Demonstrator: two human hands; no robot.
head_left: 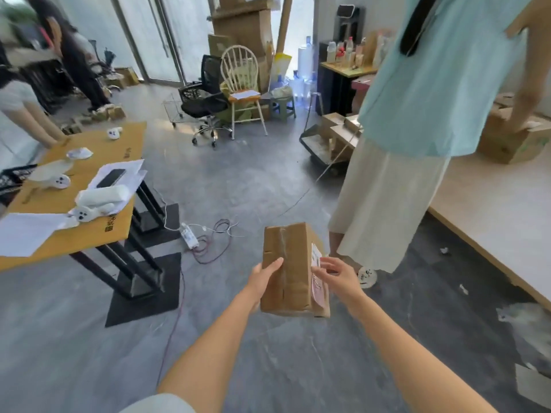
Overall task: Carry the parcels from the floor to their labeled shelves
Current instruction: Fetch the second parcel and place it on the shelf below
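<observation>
Head view: one brown cardboard parcel [287,269] is held in the air above the grey floor [238,186], between two bare hands. Its long axis runs away from the wearer, far end tipped upward. The box is creased, with a taped seam down its top face and a white and pink label [316,272] on its right side. The left hand [262,280] takes a closed grip on the left edge; the right hand [338,277] hovers with fingers spread, touching the label. A bench [89,234] stands left; a person in a pale skirt [384,204] stands just beyond.
</observation>
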